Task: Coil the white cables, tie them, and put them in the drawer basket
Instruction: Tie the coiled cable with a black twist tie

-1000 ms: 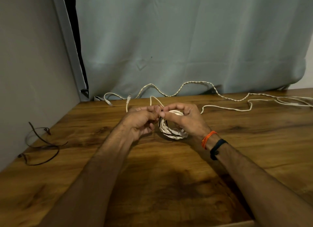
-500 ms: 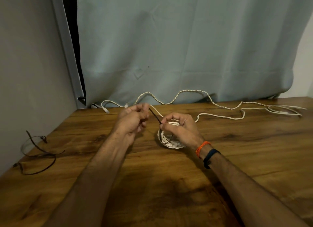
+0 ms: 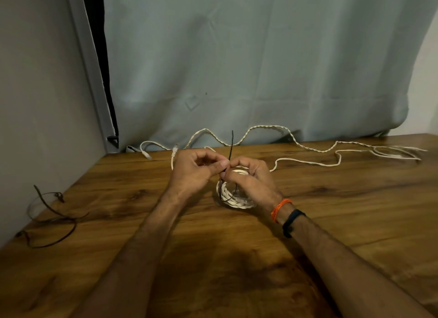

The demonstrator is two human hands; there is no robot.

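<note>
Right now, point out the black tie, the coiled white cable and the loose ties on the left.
black tie (image 3: 231, 142), head view, its upright free end.
coiled white cable (image 3: 228, 194), head view, left side.
loose ties (image 3: 68, 232), head view, lower loop.

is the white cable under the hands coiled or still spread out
Coiled: the white cable sits in a small round bundle on the table, with a black tie looped around it.

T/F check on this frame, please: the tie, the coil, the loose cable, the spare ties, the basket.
1. Both hands pinch the black tie. True: left hand, right hand.
2. The white coil hangs in the air. False: it rests on the table.
3. A loose white cable lies behind the hands. True.
4. Spare dark ties lie at the right edge. False: at the left.
5. A drawer basket is visible. False.
</note>
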